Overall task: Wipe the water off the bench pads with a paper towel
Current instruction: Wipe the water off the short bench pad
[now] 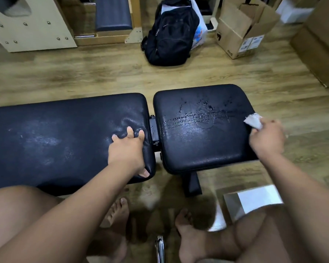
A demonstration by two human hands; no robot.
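Observation:
Two black bench pads lie side by side: a long pad point(55, 137) on the left and a shorter seat pad point(201, 141) on the right. Water drops and wet streaks point(198, 114) cover the seat pad's far half. My right hand point(266, 137) grips a crumpled white paper towel point(254, 121) at the seat pad's right edge. My left hand point(128, 149) presses down on the long pad's right end, fingers digging into the cushion and thumb over its near edge.
A black backpack point(169, 35) and a plastic bag stand on the wood floor beyond the bench. Open cardboard boxes point(241, 29) sit at the far right. A white box point(253, 201) lies on the floor by my right knee. My bare feet are under the bench.

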